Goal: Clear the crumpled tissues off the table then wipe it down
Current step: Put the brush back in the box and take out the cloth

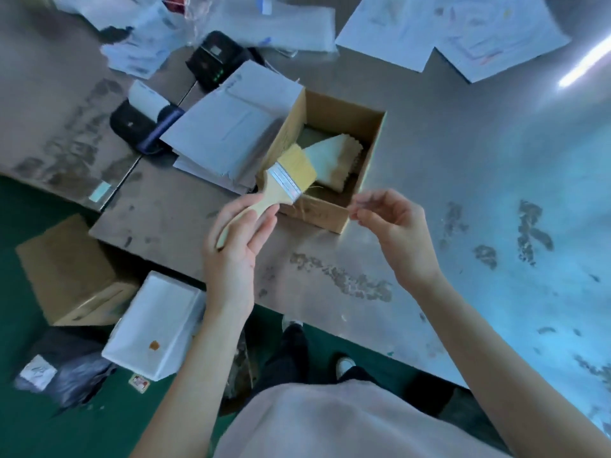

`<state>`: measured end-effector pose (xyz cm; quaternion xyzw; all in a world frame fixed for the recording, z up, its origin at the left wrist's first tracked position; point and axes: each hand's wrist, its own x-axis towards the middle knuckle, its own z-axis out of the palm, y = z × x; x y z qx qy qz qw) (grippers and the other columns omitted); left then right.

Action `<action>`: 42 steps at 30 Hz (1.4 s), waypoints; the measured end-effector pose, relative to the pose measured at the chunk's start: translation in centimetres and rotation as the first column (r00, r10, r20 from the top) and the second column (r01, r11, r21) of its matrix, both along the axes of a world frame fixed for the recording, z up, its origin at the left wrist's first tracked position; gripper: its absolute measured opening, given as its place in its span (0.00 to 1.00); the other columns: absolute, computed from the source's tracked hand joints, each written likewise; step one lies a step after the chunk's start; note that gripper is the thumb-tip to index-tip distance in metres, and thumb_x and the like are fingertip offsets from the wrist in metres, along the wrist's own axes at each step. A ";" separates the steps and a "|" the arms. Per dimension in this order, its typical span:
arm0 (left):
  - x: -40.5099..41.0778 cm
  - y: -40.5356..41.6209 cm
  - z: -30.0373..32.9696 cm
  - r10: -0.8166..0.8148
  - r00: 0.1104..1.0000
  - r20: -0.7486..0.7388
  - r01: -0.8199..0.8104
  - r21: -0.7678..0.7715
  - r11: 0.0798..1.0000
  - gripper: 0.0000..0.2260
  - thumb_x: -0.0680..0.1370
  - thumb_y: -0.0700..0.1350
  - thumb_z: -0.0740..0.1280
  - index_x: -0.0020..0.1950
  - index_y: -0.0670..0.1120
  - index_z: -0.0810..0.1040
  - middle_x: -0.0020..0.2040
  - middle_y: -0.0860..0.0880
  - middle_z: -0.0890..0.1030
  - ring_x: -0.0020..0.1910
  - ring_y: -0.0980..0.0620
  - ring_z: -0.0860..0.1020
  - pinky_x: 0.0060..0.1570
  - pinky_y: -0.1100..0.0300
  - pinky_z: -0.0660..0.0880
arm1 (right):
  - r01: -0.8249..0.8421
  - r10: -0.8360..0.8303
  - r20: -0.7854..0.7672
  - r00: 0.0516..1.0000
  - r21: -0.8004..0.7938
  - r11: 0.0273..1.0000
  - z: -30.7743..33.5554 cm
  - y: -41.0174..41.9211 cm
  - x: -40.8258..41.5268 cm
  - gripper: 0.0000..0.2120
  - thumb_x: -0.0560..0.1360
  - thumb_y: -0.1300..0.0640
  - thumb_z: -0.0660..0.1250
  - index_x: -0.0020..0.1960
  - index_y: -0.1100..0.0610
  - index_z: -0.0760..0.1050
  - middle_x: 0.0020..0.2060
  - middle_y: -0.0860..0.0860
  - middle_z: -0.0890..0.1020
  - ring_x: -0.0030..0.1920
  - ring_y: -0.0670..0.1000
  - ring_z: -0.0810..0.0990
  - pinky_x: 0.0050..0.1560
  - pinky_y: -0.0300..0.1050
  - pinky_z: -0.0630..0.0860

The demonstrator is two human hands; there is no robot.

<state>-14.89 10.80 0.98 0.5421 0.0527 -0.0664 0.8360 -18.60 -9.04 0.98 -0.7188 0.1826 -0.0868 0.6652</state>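
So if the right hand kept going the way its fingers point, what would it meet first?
Probably the near corner of the cardboard box: the right hand points left toward it. Depth is unclear, so it might pass above, toward the brush.

A pale wooden handle, metal ferrule and blond bristles are seen on the paintbrush; the cardboard box is matt, the table glossy and stained.

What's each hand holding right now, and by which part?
Left hand holds the paintbrush by its wooden handle. Right hand has fingertips pinched together; whether anything is between them cannot be told.
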 end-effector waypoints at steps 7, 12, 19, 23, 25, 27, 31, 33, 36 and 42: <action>7.9 0.1 -1.9 -0.106 0.987 0.124 0.082 0.187 0.979 0.08 0.80 0.38 0.63 0.53 0.46 0.82 0.56 0.47 0.83 0.59 0.45 0.81 0.58 0.58 0.78 | -0.058 0.036 -0.057 0.998 -0.450 0.891 0.3 -0.5 7.7 0.11 0.73 0.68 0.64 0.53 0.59 0.77 0.47 0.52 0.82 0.50 0.49 0.80 0.54 0.40 0.76; 10.8 0.2 -2.9 -0.279 0.914 0.296 0.124 0.451 0.884 0.09 0.82 0.42 0.63 0.61 0.47 0.78 0.66 0.52 0.79 0.68 0.49 0.75 0.66 0.45 0.73 | -0.386 0.203 -0.357 0.912 -0.574 0.722 -0.9 -1.2 13.6 0.20 0.72 0.61 0.68 0.63 0.56 0.72 0.58 0.54 0.74 0.59 0.53 0.72 0.52 0.37 0.64; 12.1 0.0 -3.6 -0.455 0.795 0.401 0.041 0.713 0.700 0.16 0.81 0.39 0.62 0.69 0.37 0.73 0.66 0.45 0.77 0.66 0.54 0.75 0.66 0.57 0.73 | -0.740 0.200 -0.730 0.653 -0.559 0.375 -3.8 -0.4 17.5 0.40 0.69 0.51 0.74 0.74 0.53 0.56 0.71 0.56 0.59 0.70 0.63 0.57 0.64 0.63 0.65; 12.3 -0.2 -4.0 -0.497 0.766 0.408 0.027 0.753 0.658 0.18 0.80 0.39 0.63 0.69 0.36 0.72 0.66 0.47 0.76 0.66 0.65 0.73 0.65 0.66 0.71 | -0.710 0.159 -0.700 0.696 -0.638 0.300 -4.7 -0.2 17.2 0.31 0.72 0.57 0.69 0.71 0.52 0.59 0.69 0.56 0.62 0.69 0.63 0.58 0.56 0.63 0.72; 12.3 -0.3 -4.2 -0.503 0.760 0.411 0.015 0.762 0.647 0.18 0.80 0.40 0.62 0.69 0.36 0.72 0.65 0.48 0.75 0.66 0.69 0.71 0.64 0.69 0.70 | -0.646 0.142 -0.639 0.756 -0.691 0.326 -4.4 -0.4 17.1 0.22 0.76 0.61 0.62 0.68 0.53 0.64 0.65 0.56 0.67 0.67 0.62 0.62 0.50 0.59 0.73; 12.3 -0.5 -4.4 -0.505 0.754 0.419 0.000 0.770 0.638 0.18 0.80 0.40 0.62 0.69 0.36 0.72 0.66 0.48 0.75 0.66 0.71 0.69 0.63 0.68 0.72 | -0.593 0.139 -0.584 0.799 -0.730 0.340 -4.0 -0.5 17.0 0.16 0.76 0.62 0.60 0.64 0.53 0.69 0.61 0.55 0.72 0.64 0.60 0.67 0.43 0.52 0.70; 12.8 -1.0 -4.0 -0.534 0.710 0.460 -0.024 0.773 0.634 0.18 0.81 0.41 0.64 0.69 0.35 0.72 0.66 0.48 0.74 0.67 0.69 0.68 0.64 0.66 0.72 | -0.501 0.145 -0.490 0.860 -0.756 0.421 -2.2 -1.2 15.7 0.17 0.74 0.67 0.59 0.61 0.54 0.73 0.56 0.54 0.76 0.56 0.58 0.73 0.41 0.49 0.69; 13.4 -1.1 -3.5 -0.590 0.657 0.469 -0.026 0.797 0.604 0.19 0.80 0.41 0.62 0.69 0.35 0.72 0.66 0.48 0.74 0.66 0.64 0.70 0.64 0.64 0.72 | -0.439 0.153 -0.423 0.893 -0.747 0.499 -1.1 -1.7 14.6 0.22 0.73 0.70 0.58 0.63 0.54 0.73 0.59 0.53 0.76 0.57 0.57 0.73 0.47 0.53 0.74; 14.4 -1.4 -2.8 -0.692 0.547 0.471 -0.051 0.844 0.534 0.20 0.80 0.42 0.63 0.70 0.34 0.71 0.67 0.43 0.74 0.67 0.53 0.74 0.64 0.59 0.73 | -0.257 0.149 -0.215 0.965 -0.688 0.678 0.5 -2.6 12.6 0.24 0.71 0.73 0.58 0.62 0.55 0.75 0.58 0.50 0.78 0.54 0.50 0.75 0.52 0.45 0.74; 16.0 -3.2 -2.2 -0.933 0.243 0.267 -0.141 0.961 0.238 0.27 0.73 0.31 0.71 0.71 0.38 0.71 0.72 0.41 0.71 0.71 0.45 0.68 0.62 0.48 0.74 | 0.155 -0.139 0.073 0.988 -0.290 0.944 1.0 -4.3 7.3 0.22 0.69 0.66 0.58 0.57 0.49 0.77 0.45 0.43 0.81 0.45 0.40 0.78 0.43 0.34 0.74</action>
